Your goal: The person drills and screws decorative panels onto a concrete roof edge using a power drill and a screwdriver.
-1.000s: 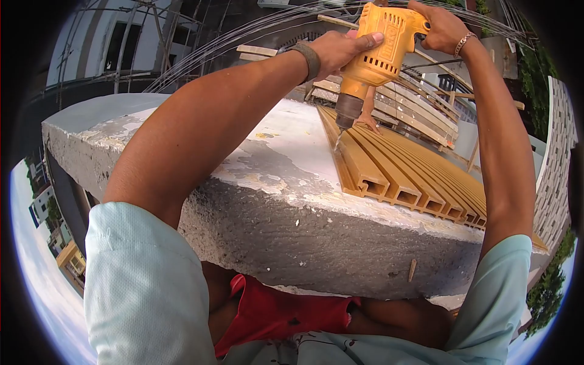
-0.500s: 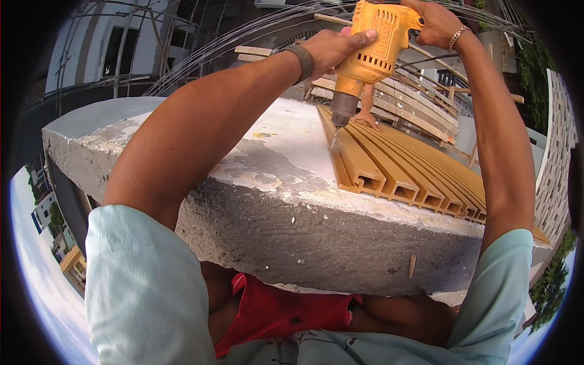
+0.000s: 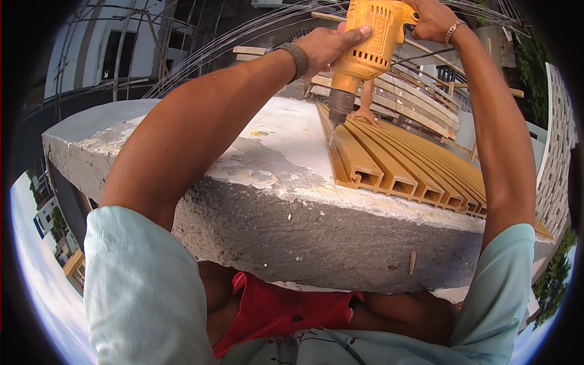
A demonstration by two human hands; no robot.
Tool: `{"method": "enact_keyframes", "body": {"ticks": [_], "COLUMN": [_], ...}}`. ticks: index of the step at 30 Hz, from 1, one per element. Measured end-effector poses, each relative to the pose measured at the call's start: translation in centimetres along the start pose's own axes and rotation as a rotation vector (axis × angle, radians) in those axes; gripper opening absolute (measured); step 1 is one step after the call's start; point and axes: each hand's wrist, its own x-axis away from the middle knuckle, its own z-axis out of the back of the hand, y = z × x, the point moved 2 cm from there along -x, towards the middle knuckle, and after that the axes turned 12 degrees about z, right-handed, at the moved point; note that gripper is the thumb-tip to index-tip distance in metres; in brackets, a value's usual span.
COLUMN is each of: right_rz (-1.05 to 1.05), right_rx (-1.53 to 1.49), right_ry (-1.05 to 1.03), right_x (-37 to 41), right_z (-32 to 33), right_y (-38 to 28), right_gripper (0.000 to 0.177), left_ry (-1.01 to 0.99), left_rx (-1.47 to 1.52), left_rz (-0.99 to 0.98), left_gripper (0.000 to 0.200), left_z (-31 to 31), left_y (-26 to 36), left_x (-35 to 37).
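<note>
A yellow power drill (image 3: 368, 45) points downward, held in both my hands. My left hand (image 3: 322, 52) is wrapped round the side of its body, thumb on the casing. At the rear handle, near the trigger, my right hand (image 3: 433, 21) grips it. The drill's dark chuck (image 3: 342, 104) and bit sit at the left edge of a tan fluted panel (image 3: 359, 155) with hollow ribs. Whether the tip has gone into the panel is hard to make out. Behind the chuck, another person's hand (image 3: 366, 115) rests on the panel.
The panel lies on a rough concrete ledge (image 3: 316, 243) with flaking white paint, right in front of my body. Wooden planks (image 3: 413, 109) and long thin rods lie beyond and below it. Scaffolding poles (image 3: 118, 55) stand at upper left, and a tiled wall (image 3: 556, 146) at right.
The drill and both my hands have shifted slightly left and up in the view. The bit stays at the panel's left edge, with less of it showing. The other person's hand stays on the panel.
</note>
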Motion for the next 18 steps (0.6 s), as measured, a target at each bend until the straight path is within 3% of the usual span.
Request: {"method": "enact_keyframes", "body": {"ticks": [18], "right_rz": [0.047], "right_rx": [-0.115], "right_ry": [0.02], "right_x": [-0.01], "right_z": [-0.2], "right_y": [-0.04], "right_gripper": [0.054], "left_ry": [-0.011], "left_rx": [0.001], "left_rz": [-0.022], "left_gripper": [0.09], "left_z": [-0.05], "left_y": [0.16], "left_x": [0.58]}}
